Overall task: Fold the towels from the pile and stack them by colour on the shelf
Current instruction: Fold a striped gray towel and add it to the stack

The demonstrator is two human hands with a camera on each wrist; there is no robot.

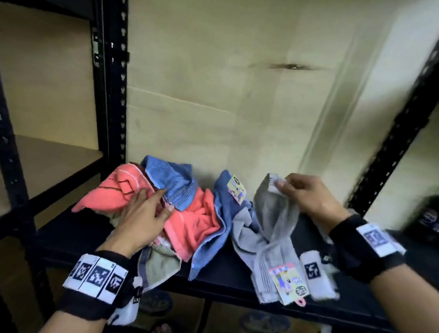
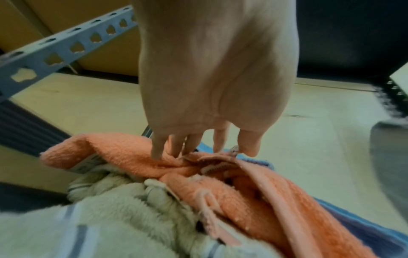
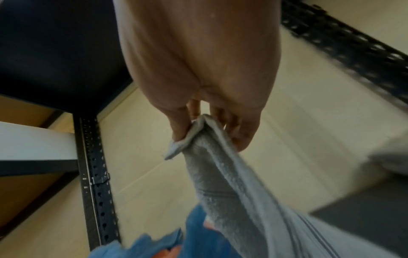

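Note:
A jumbled pile of towels lies on the black shelf [image 1: 224,273]: coral towels [image 1: 191,222], blue towels [image 1: 173,179] and a pale beige one [image 1: 160,261]. My left hand [image 1: 147,208] rests with straight fingers on the coral towel [image 2: 132,157] at the pile's left. My right hand [image 1: 304,194] pinches a corner of a grey towel [image 1: 274,218] and lifts it above the shelf; the grey towel [image 3: 223,174] hangs from the fingertips [image 3: 178,132], its tagged end draped over the shelf's front edge.
Black perforated uprights [image 1: 114,88] frame the shelf bay, with a cream wall [image 1: 228,92] behind. An adjoining rack with a wooden board [image 1: 47,160] stands at the left. A dark object [image 1: 433,218] sits at the far right. Paper tags [image 1: 284,280] hang on the towels.

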